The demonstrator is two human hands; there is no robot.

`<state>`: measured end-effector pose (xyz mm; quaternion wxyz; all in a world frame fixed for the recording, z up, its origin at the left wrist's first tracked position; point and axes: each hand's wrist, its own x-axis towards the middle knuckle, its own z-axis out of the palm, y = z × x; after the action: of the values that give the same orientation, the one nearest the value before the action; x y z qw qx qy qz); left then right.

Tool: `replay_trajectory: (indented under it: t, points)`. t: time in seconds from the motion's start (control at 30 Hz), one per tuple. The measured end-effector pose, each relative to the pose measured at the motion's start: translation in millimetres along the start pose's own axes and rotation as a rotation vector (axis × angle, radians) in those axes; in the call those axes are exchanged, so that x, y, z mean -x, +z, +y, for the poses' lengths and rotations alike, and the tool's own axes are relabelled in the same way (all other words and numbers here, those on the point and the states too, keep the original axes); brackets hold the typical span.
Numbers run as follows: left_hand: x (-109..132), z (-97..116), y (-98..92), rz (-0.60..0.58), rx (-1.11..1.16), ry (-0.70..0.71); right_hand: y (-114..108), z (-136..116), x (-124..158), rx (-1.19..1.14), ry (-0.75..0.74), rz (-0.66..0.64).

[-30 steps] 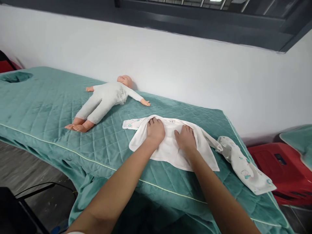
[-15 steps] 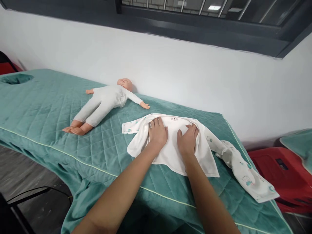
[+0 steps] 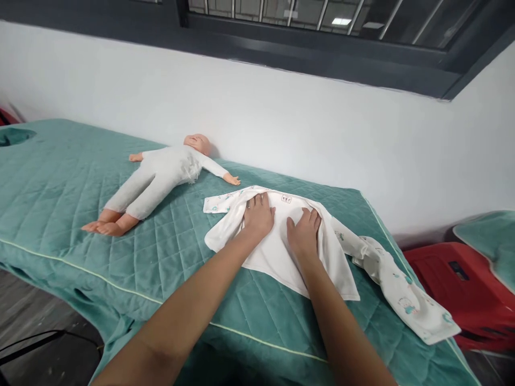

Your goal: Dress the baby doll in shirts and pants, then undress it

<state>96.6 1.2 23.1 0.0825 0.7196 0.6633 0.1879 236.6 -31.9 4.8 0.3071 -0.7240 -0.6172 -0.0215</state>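
A small white baby shirt (image 3: 277, 252) lies spread on the green quilted bed (image 3: 60, 187), label up near the collar. My left hand (image 3: 257, 217) rests flat on its left half, fingers stretched toward the wall. Beside it my right hand (image 3: 304, 233) presses flat on the right half, fingers apart. Neither hand grips the cloth. A printed sleeve (image 3: 219, 203) sticks out to the left. A baby doll (image 3: 161, 174) in a white suit lies on its back further left, apart from both hands.
White printed baby trousers (image 3: 402, 292) trail off the shirt's right side toward the bed's right edge. A red plastic stool (image 3: 454, 284) stands right of the bed. The white wall runs close behind, with a dark window frame above. Dark floor lies at lower left.
Both hands have stayed flat on the shirt, shifting slightly along it. The view has panned a little right and up, showing more window.
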Motion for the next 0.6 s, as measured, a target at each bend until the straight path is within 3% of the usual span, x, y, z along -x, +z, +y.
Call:
replay_trajectory:
  t: [0.2, 0.37, 0.6]
  points:
    - [-31, 2, 4.7, -0.038, 0.004, -0.009, 10, 4, -36, 0.045, 0.02, -0.058]
    - [-62, 2, 19.2, -0.038, 0.008, -0.006, 24, 10, -65, 0.069, 0.028, -0.085]
    - [-68, -2, 35.7, -0.045, -0.013, 0.006, 35, 12, -70, 0.107, 0.108, -0.226]
